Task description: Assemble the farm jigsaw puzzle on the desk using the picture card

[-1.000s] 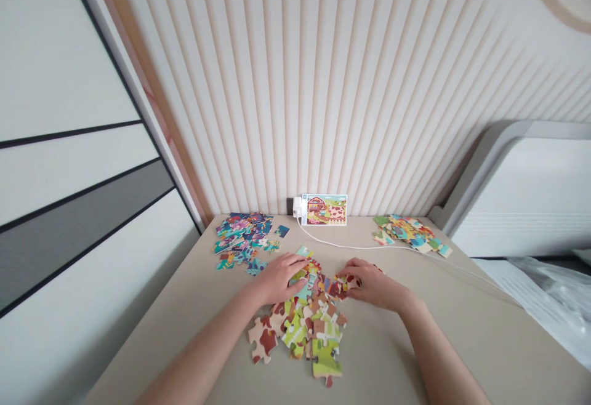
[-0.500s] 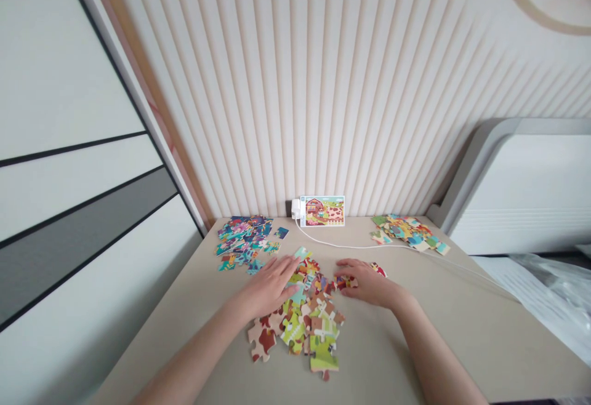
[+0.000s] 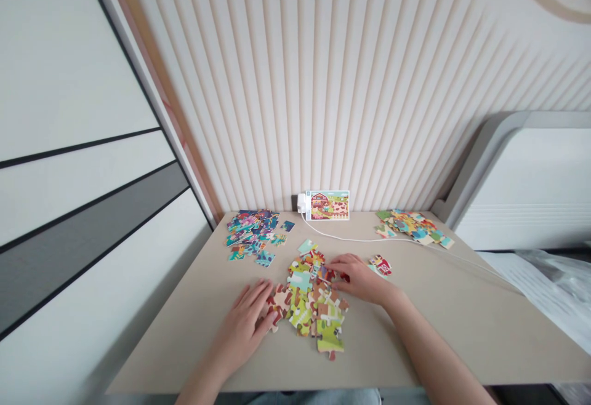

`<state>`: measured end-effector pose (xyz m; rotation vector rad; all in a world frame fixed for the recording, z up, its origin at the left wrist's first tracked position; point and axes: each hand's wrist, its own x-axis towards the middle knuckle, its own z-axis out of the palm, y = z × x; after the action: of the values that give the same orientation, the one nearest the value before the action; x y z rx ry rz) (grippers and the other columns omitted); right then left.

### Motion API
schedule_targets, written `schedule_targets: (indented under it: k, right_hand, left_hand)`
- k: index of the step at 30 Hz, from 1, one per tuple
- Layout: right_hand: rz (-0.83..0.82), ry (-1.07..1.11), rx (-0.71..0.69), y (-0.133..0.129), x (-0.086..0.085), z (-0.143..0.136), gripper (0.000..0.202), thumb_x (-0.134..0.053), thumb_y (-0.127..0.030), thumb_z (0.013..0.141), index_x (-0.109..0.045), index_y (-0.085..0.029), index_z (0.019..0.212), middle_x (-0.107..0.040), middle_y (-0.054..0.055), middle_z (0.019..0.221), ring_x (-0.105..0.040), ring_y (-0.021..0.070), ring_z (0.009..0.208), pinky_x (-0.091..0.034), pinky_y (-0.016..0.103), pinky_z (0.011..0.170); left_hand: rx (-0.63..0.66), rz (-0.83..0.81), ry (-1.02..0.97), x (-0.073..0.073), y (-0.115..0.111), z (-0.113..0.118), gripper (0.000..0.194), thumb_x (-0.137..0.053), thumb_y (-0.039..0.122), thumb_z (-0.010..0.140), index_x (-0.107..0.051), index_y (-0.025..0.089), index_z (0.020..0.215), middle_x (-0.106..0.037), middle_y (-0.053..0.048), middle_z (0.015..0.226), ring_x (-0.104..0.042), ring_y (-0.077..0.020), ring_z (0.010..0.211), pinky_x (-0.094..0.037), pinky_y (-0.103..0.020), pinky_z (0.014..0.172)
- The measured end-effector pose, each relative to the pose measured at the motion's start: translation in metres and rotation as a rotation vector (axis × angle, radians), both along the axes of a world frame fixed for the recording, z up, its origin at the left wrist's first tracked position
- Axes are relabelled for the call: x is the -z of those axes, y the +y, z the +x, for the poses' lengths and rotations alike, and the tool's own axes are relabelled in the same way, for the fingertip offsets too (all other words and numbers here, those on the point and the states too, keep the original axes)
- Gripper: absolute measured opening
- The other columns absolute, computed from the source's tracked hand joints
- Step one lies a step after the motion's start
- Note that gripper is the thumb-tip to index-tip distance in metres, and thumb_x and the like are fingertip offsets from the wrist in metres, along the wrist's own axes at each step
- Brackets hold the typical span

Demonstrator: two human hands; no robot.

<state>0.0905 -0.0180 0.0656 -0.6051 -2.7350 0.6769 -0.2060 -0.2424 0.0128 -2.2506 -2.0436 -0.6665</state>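
A heap of green, brown and light-blue jigsaw pieces [image 3: 301,282] lies on the table in front of me. My left hand [image 3: 247,319] rests at the heap's left side, fingers stretched and thumb apart, touching brown-and-pink pieces [image 3: 280,297] that it partly covers. From the right, my right hand [image 3: 353,277] reaches over the heap's edge. Its fingertips lie on dark reddish pieces [image 3: 325,274], with the thumb apart from the fingers. Just beyond this hand sits a red-and-white barn piece [image 3: 383,265] with a few others.
Blue-purple jigsaw pieces [image 3: 253,229] are heaped at the back left, yellow-green ones [image 3: 410,225] at the back right. A farm picture card [image 3: 329,205] leans on the ribbed wall beside a white charger [image 3: 301,202]. Its white cable [image 3: 360,240] crosses the table [image 3: 415,331] to the right.
My left hand has moved off the heap's top, down and left to the brown pieces. My right hand has shifted left onto the heap's edge, uncovering the barn piece. The view has shifted slightly.
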Motion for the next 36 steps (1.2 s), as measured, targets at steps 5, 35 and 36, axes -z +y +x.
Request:
schedule_targets:
  k: [5,35,36]
  right_hand:
    - [0.028,0.016,0.027,0.000,0.005,-0.007,0.050,-0.070,-0.042,0.091,-0.064,-0.028,0.139,-0.068,0.010,0.118,-0.061,0.0267,0.112,-0.043,0.042,0.106]
    - [0.114,0.017,0.354,-0.134,0.016,0.003,0.061,-0.062,-0.033,0.092,-0.047,-0.035,0.151,-0.048,0.009,0.153,-0.046,0.0297,0.139,-0.044,0.047,0.112]
    - [0.128,0.026,0.362,-0.132,0.015,0.005,0.059,-0.062,-0.032,0.092,-0.050,-0.034,0.149,-0.052,0.009,0.149,-0.050,0.0297,0.135,-0.046,0.047,0.109]
  left_hand:
    - [-0.046,0.001,-0.067,-0.008,0.000,0.005,0.048,-0.049,0.036,0.103,-0.048,0.031,0.151,-0.054,-0.004,0.151,-0.048,-0.0250,0.142,-0.041,-0.048,0.120]
    - [-0.056,0.014,-0.067,-0.013,-0.007,0.009,0.061,-0.061,0.042,0.095,-0.044,0.029,0.153,-0.053,-0.008,0.150,-0.051,-0.0286,0.137,-0.046,-0.047,0.114]
    - [-0.057,0.017,-0.068,-0.012,-0.007,0.009,0.062,-0.061,0.042,0.095,-0.043,0.029,0.153,-0.053,-0.008,0.150,-0.051,-0.0287,0.137,-0.046,-0.047,0.114]
